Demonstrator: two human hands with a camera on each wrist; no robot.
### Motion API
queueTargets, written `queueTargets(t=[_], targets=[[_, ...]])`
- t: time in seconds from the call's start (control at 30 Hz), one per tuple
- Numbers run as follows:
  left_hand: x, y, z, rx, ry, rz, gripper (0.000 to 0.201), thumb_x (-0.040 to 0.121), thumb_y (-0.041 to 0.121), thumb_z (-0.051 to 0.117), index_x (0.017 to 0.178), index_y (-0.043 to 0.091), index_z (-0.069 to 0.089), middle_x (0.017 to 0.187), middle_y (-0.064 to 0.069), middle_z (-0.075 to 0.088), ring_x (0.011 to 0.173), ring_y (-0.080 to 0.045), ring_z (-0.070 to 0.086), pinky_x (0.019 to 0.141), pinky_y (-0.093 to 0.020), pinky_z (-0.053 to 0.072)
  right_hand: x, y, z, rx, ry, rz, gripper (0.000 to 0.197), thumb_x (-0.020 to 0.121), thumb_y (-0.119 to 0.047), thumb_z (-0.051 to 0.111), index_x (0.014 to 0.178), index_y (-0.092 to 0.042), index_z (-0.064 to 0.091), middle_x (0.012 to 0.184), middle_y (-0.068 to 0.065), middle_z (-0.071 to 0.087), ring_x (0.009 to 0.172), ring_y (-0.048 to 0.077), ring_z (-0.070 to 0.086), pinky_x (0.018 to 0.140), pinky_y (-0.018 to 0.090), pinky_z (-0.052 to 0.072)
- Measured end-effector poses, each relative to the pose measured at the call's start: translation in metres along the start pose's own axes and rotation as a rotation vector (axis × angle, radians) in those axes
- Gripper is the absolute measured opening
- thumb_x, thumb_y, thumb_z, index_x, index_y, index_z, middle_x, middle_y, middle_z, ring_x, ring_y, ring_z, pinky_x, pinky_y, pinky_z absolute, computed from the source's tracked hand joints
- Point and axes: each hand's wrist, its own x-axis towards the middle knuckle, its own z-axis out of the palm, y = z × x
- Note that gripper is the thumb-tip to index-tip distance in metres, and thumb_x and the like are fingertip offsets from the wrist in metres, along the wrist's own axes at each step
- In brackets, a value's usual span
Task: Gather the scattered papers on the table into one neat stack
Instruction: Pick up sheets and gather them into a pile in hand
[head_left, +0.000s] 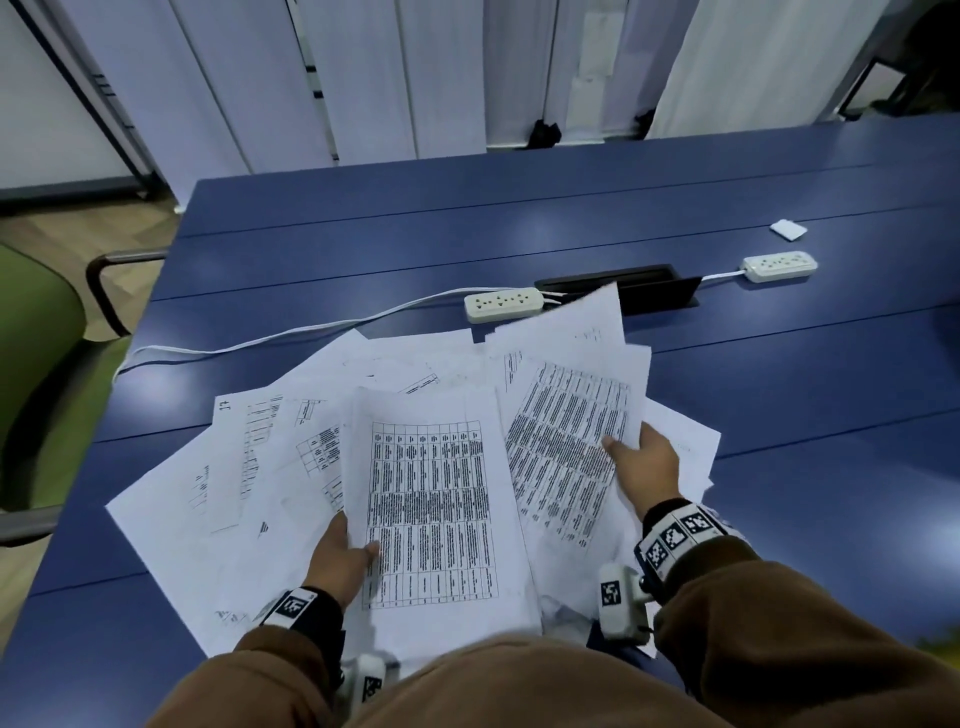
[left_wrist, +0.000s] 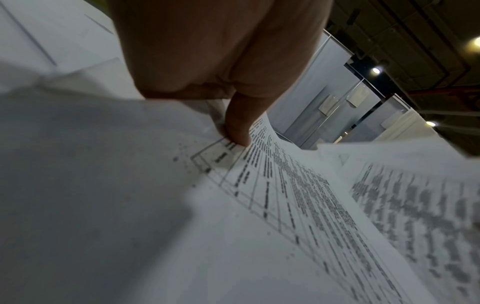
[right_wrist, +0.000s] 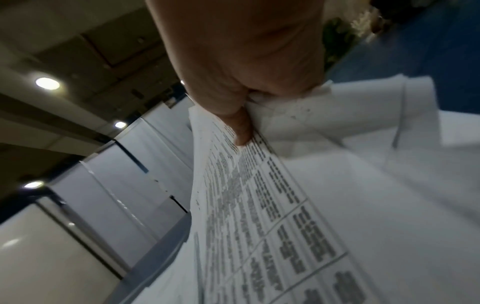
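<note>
Several white printed papers (head_left: 280, 467) lie fanned and overlapping on the near part of the blue table (head_left: 519, 218). My left hand (head_left: 340, 558) pinches the lower left edge of a sheet bearing a printed table (head_left: 431, 509), thumb on top; the thumb (left_wrist: 237, 125) presses that sheet (left_wrist: 285, 205) in the left wrist view. My right hand (head_left: 641, 457) grips the right edge of a bundle of densely printed sheets (head_left: 566, 441), raised off the pile. In the right wrist view the thumb (right_wrist: 240, 127) clamps those sheets (right_wrist: 259, 205). Fingers under the paper are hidden.
A white power strip (head_left: 503, 304) with a cord trailing left lies just beyond the papers. A black cable hatch (head_left: 623, 288) is open behind it. A second power strip (head_left: 779, 266) and a small white pad (head_left: 788, 229) sit far right. A green chair (head_left: 36, 374) stands left.
</note>
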Motion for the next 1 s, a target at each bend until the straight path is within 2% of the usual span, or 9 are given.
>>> queueTargets(t=[0.17, 0.27, 0.37, 0.43, 0.57, 0.67, 0.8, 0.9, 1.0], targets=[[-0.003, 0.001, 0.001, -0.019, 0.011, 0.022, 0.047, 0.090, -0.004, 0.058, 0.132, 0.011, 0.045, 0.118, -0.009, 0.060, 0.111, -0.031, 0.057, 0.096, -0.038, 0.044, 0.001, -0.061, -0.023, -0.097, 0.130, -0.243, 0.022, 0.091, -0.025, 0.059, 0.111, -0.022, 0.067, 0.089, 0.000, 0.069, 0.082, 0.026, 0.065, 0.077, 0.040, 0.057], [-0.005, 0.002, -0.001, -0.077, -0.003, 0.052, 0.065, 0.087, -0.006, 0.060, 0.142, 0.018, 0.034, 0.134, -0.005, 0.053, 0.116, -0.026, 0.055, 0.103, -0.041, 0.042, -0.005, -0.103, -0.038, -0.069, 0.217, -0.387, 0.014, 0.090, -0.028, 0.059, 0.100, -0.027, 0.068, 0.072, 0.001, 0.065, 0.068, 0.028, 0.062, 0.063, 0.039, 0.056], [-0.009, 0.003, -0.003, -0.119, -0.025, 0.138, 0.096, 0.085, -0.013, 0.060, 0.151, 0.038, 0.014, 0.153, 0.018, 0.022, 0.139, -0.008, 0.026, 0.115, -0.037, 0.025, -0.014, -0.141, -0.052, 0.102, 0.303, -0.493, 0.012, 0.088, -0.023, 0.064, 0.099, -0.024, 0.070, 0.070, -0.013, 0.065, 0.071, 0.012, 0.062, 0.068, 0.028, 0.051], [-0.012, 0.006, -0.005, -0.082, -0.058, 0.173, 0.101, 0.086, -0.012, 0.060, 0.150, 0.046, 0.009, 0.152, 0.023, 0.014, 0.139, -0.002, 0.014, 0.115, -0.033, 0.019, -0.020, -0.159, -0.055, 0.297, 0.272, -0.528, 0.010, 0.086, -0.017, 0.066, 0.090, -0.026, 0.069, 0.076, -0.020, 0.070, 0.079, 0.002, 0.065, 0.076, 0.026, 0.054], [-0.018, 0.014, -0.005, -0.044, -0.099, 0.163, 0.060, 0.092, -0.008, 0.050, 0.138, 0.030, 0.048, 0.148, 0.007, 0.040, 0.137, -0.009, 0.029, 0.112, -0.029, 0.021, -0.023, -0.164, -0.046, 0.351, 0.207, -0.509, 0.020, 0.085, -0.011, 0.068, 0.089, -0.030, 0.066, 0.086, -0.019, 0.069, 0.085, 0.001, 0.067, 0.083, 0.026, 0.054], [-0.021, 0.022, -0.003, -0.153, -0.059, 0.052, 0.024, 0.100, 0.018, 0.049, 0.117, 0.022, 0.065, 0.134, -0.006, 0.058, 0.130, -0.018, 0.047, 0.103, -0.026, 0.031, -0.018, -0.134, -0.018, 0.237, 0.059, -0.353, 0.025, 0.085, -0.009, 0.068, 0.109, -0.016, 0.067, 0.097, -0.004, 0.070, 0.091, 0.013, 0.066, 0.085, 0.030, 0.053], [-0.020, 0.038, -0.003, -0.233, -0.075, -0.108, 0.073, 0.089, 0.070, 0.036, 0.133, 0.016, 0.056, 0.141, -0.005, 0.050, 0.129, -0.019, 0.046, 0.105, -0.032, 0.033, -0.025, -0.083, 0.021, 0.018, -0.257, -0.078, 0.071, 0.086, -0.019, 0.070, 0.146, -0.004, 0.034, 0.146, 0.010, 0.043, 0.136, 0.027, 0.040, 0.115, 0.040, 0.031], [-0.018, 0.042, -0.002, -0.133, -0.046, -0.110, 0.058, 0.098, 0.055, 0.032, 0.135, 0.016, 0.051, 0.143, -0.014, 0.046, 0.134, -0.029, 0.042, 0.108, -0.036, 0.030, -0.039, -0.054, 0.037, -0.159, -0.537, 0.056, 0.069, 0.093, -0.004, 0.058, 0.151, -0.006, 0.020, 0.146, -0.002, 0.035, 0.141, 0.026, 0.031, 0.112, 0.032, 0.025], [-0.014, 0.037, -0.004, -0.019, 0.037, -0.115, 0.057, 0.102, 0.039, 0.035, 0.138, -0.004, 0.044, 0.145, -0.022, 0.043, 0.135, -0.032, 0.041, 0.109, -0.032, 0.028, -0.044, -0.030, 0.049, -0.297, -0.633, 0.028, 0.067, 0.096, -0.005, 0.053, 0.152, -0.016, 0.018, 0.152, 0.007, 0.036, 0.137, 0.027, 0.038, 0.108, 0.031, 0.030]])
